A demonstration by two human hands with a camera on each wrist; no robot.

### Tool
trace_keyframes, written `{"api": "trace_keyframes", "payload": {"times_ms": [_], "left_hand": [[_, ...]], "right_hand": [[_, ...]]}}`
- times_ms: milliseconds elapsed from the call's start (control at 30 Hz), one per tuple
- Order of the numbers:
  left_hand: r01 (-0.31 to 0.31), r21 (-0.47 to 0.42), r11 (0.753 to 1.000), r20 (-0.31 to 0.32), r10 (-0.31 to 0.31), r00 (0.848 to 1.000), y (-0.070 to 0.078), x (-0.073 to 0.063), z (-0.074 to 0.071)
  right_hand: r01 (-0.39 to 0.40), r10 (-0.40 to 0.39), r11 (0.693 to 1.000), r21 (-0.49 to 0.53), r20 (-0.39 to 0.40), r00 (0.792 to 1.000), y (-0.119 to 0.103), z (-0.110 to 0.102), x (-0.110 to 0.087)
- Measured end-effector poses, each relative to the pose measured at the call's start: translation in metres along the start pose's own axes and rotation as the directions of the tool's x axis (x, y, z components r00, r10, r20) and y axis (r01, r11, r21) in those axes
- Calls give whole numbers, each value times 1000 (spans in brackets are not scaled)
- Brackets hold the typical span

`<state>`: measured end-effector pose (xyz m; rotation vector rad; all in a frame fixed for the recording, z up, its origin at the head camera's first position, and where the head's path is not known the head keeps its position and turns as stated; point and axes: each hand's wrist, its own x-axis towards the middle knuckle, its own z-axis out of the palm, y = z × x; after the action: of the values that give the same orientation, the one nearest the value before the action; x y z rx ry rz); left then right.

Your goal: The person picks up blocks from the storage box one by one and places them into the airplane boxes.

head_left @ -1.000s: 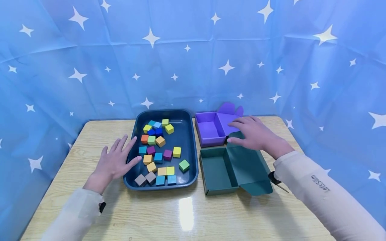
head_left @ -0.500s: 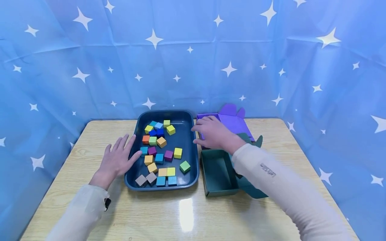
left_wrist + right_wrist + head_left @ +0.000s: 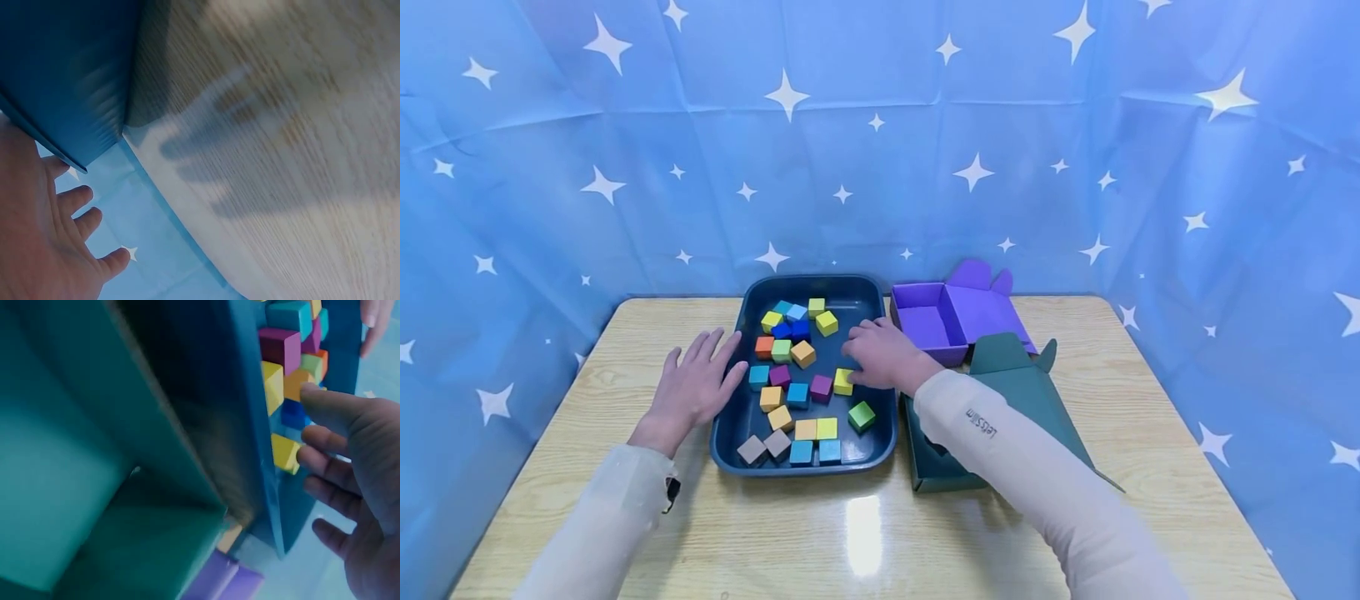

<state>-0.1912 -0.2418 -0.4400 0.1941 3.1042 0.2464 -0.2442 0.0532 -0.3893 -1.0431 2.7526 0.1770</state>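
A dark blue tray (image 3: 805, 469) holds several coloured wooden cubes. My left hand (image 3: 692, 385) rests at the tray's left rim, fingers spread and holding nothing. Over the tray's right side reaches my right hand (image 3: 883, 357), palm down, with its thumb close to a yellow cube (image 3: 842, 382). In the right wrist view the fingers (image 3: 331, 465) are apart and bent a little, with nothing between them. A light green cube (image 3: 861, 416) lies below that hand, and a purple cube (image 3: 822, 388) sits just left of the yellow one.
Right of the tray stand two lidded cardboard boxes with their lids folded back: a purple box (image 3: 957, 332) at the back and a dark green box (image 3: 936, 482) in front. My right sleeve crosses over the green box. A blue star-patterned curtain (image 3: 880, 167) borders the wooden table (image 3: 775, 533).
My right hand has moved left from over the box lids, past the purple box, to above the tray's right side. The left hand stays at the left rim; the cubes have not moved.
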Motion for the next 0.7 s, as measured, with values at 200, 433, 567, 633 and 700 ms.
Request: {"api": "trace_keyframes", "payload": {"times_ms": [200,433,567,633,700], "left_hand": [[6,0,1000,-8,-6,1000,-2,2,3],[19,34,999,-8,-19,1000,0,1,4],[26,39,999,-8,-26,1000,0,0,4],[26,35,999,-8,-26,1000,0,0,4],[25,31,999,-8,-25,1000,0,0,5]], "right_hand": [[1,-1,1000,16,19,1000,-7,7,9],[-7,6,1000,26,30,1000,-12,13,15],[-21,20,1000,10,48,999,-13,17,16],[-33,33,999,-3,56,998,-13,19,17],[-45,46,999,-11,61,997,-13,20,18]]}}
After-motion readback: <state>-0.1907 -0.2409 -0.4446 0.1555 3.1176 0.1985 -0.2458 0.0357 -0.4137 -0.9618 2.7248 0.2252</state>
